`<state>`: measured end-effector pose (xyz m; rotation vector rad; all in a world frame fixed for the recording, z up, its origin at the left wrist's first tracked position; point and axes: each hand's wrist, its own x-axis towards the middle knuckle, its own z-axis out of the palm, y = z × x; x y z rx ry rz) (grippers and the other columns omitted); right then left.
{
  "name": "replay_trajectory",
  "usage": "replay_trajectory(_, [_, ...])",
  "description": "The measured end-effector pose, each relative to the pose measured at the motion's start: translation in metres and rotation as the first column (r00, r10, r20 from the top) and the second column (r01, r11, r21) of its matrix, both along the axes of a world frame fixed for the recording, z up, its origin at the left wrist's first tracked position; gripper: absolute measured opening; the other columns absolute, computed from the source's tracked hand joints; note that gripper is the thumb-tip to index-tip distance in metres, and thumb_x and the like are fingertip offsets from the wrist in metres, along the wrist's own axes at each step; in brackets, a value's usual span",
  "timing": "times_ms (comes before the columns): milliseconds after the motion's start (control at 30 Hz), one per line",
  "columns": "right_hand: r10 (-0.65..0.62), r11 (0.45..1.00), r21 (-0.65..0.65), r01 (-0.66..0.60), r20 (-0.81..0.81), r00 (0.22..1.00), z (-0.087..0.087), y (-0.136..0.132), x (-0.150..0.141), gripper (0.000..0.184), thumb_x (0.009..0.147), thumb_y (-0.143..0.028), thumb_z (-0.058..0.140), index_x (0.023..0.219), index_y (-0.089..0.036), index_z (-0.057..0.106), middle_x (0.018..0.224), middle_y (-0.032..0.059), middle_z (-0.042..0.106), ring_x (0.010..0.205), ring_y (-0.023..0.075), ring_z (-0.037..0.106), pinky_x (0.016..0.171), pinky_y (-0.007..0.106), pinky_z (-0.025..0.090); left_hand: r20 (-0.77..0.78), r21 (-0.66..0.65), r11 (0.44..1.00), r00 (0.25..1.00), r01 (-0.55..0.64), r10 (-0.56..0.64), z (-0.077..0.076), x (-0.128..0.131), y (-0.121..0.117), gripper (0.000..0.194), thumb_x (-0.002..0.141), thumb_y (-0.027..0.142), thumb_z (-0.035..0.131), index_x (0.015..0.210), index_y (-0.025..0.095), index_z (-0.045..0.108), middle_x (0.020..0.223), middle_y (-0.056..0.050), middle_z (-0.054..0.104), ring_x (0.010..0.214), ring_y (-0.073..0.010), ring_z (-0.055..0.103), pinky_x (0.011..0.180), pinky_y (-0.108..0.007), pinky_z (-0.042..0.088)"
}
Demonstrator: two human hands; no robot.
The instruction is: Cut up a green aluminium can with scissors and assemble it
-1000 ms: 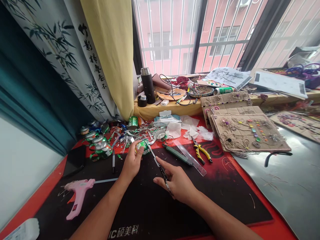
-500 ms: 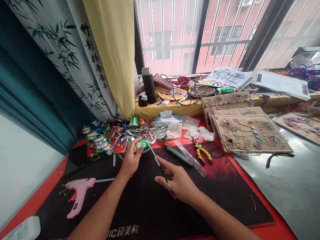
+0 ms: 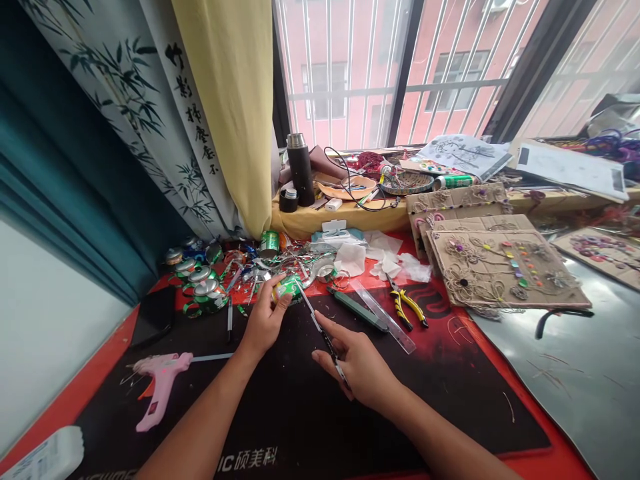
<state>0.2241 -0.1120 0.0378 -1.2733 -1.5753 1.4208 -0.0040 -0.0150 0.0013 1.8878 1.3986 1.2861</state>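
My left hand (image 3: pixel 267 318) is closed round a piece of green and silver drink can (image 3: pixel 289 287), held above the dark desk mat (image 3: pixel 295 407). In my right hand (image 3: pixel 357 360) is a pair of scissors (image 3: pixel 319 325), with fingers at the handles. Their blades point up and left, and the tips meet the edge of the can piece. Whether the blades are cutting into the metal I cannot tell. Just beyond both hands lies a heap of shiny metal strips and can scraps (image 3: pixel 255 263).
A pink glue gun (image 3: pixel 163 383) lies left, near a black phone (image 3: pixel 153 315). Right of the hands are a green utility knife (image 3: pixel 357 310), a clear ruler (image 3: pixel 385 317) and yellow-black pliers (image 3: pixel 407 307). Cardboard panels (image 3: pixel 510 267) lean at right; a black thermos (image 3: pixel 300 173) stands behind.
The whole view has shifted slightly. Both hands keep nearly the same pose, and the can piece seems turned a little, showing more of its green side.
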Motion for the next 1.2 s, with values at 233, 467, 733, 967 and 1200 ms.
replay_trajectory(233, [-0.009,1.000,0.009,0.009,-0.020,1.000,0.0018,-0.0004,0.0019,0.079,0.094,-0.033,0.076,0.167,-0.026,0.048,0.060,-0.0100,0.049,0.037,0.0072,0.040,0.037,0.017,0.032,-0.013,0.013,1.000,1.000,-0.005,0.005,0.0029,-0.0008,0.0010,0.047,0.105,0.058,0.058,0.142,0.029,0.062,0.138,-0.010,0.063,0.130,-0.0290,0.061,0.117,-0.045,0.044])
replay_trajectory(467, [-0.016,1.000,0.012,0.016,-0.014,1.000,0.0032,-0.0003,0.0024,0.080,0.094,-0.036,0.076,0.168,-0.028,0.047,0.062,-0.0103,0.044,0.037,0.0073,0.040,0.036,0.018,0.032,-0.019,-0.011,1.000,1.000,0.020,-0.020,0.0033,0.0002,-0.0026,0.045,0.106,0.054,0.058,0.144,0.029,0.062,0.141,-0.010,0.064,0.130,-0.0292,0.062,0.116,-0.046,0.045])
replay_trajectory(733, [-0.015,1.000,-0.007,0.015,-0.002,1.000,0.0004,-0.0001,-0.0010,0.075,0.097,-0.031,0.070,0.168,-0.030,0.046,0.062,-0.0108,0.044,0.035,0.0070,0.041,0.036,0.017,0.030,0.081,-0.034,0.999,0.997,0.012,-0.009,0.0037,0.0033,-0.0026,0.057,0.101,0.064,0.061,0.144,0.028,0.061,0.142,-0.011,0.064,0.122,-0.0288,0.065,0.109,-0.044,0.050])
replay_trajectory(967, [0.015,0.996,0.085,-0.017,0.033,0.999,0.0002,-0.0023,-0.0004,0.076,0.094,-0.030,0.073,0.166,-0.028,0.050,0.063,-0.0103,0.040,0.042,0.0064,0.036,0.043,0.018,0.027,0.361,-0.263,0.954,0.932,0.141,-0.039,0.0080,0.0047,-0.0002,0.079,0.099,0.078,0.051,0.156,0.023,0.052,0.084,-0.003,0.065,0.067,-0.0224,0.065,0.059,-0.035,0.053])
replay_trajectory(1200, [-0.022,0.978,0.208,-0.006,0.134,0.991,-0.0029,0.0003,0.0010,0.077,0.091,-0.030,0.076,0.164,-0.024,0.053,0.063,-0.0098,0.033,0.056,0.0106,0.029,0.052,0.023,0.024,0.255,-0.223,0.975,0.965,0.000,0.059,0.0086,0.0058,-0.0036,0.064,0.095,0.074,0.063,0.138,0.027,0.067,0.075,0.003,0.053,0.057,-0.0165,0.051,0.055,-0.030,0.047])
